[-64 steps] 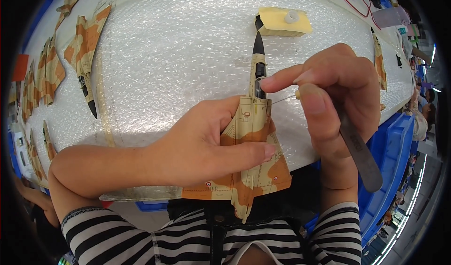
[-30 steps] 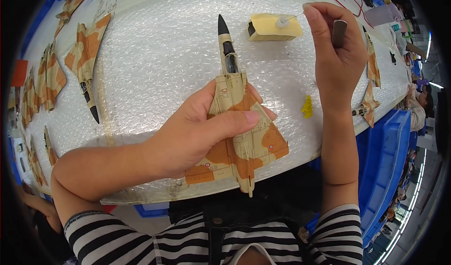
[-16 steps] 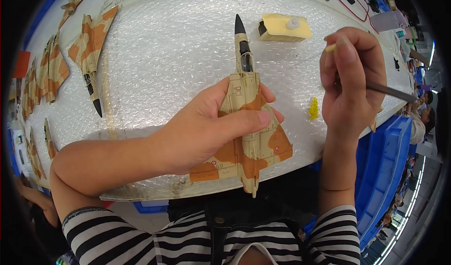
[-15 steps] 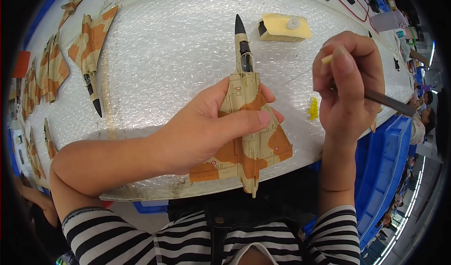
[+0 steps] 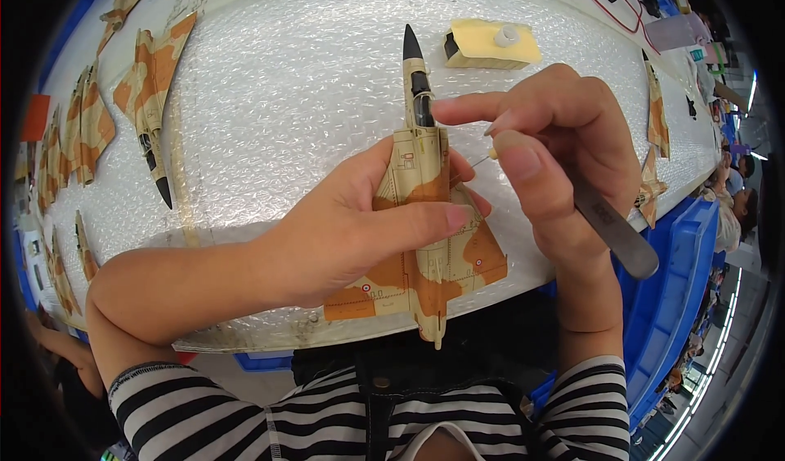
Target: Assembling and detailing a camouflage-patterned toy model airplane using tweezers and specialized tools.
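Note:
A model fighter jet [image 5: 428, 252] in tan and orange-brown camouflage points its black nose away from me. My left hand [image 5: 343, 228] is closed round its fuselage, thumb across the top. My right hand [image 5: 572, 134] is at the jet's right side, with the index fingertip at the edge of the dark cockpit canopy [image 5: 423, 109]. Held in its palm are metal tweezers [image 5: 617, 230], whose broad rounded end sticks out toward the lower right. Between thumb and fingers shows the pale yellow end of a thin needle-like tool [image 5: 491, 154], its fine shaft pointing at the fuselage.
A yellow block [image 5: 482, 48] carrying a small white cap [image 5: 506, 36] stands beyond my right hand. Several similar jets [image 5: 151, 85] lie at the left, and more [image 5: 657, 109] at the right edge. Bubble wrap [image 5: 286, 77] covers the table. Blue bins [image 5: 666, 273] stand below its right edge.
My right hand has moved left to the jet, its index finger now stretched to the canopy. The tweezers' end has swung downward. The yellow bits on the table are now hidden behind that hand.

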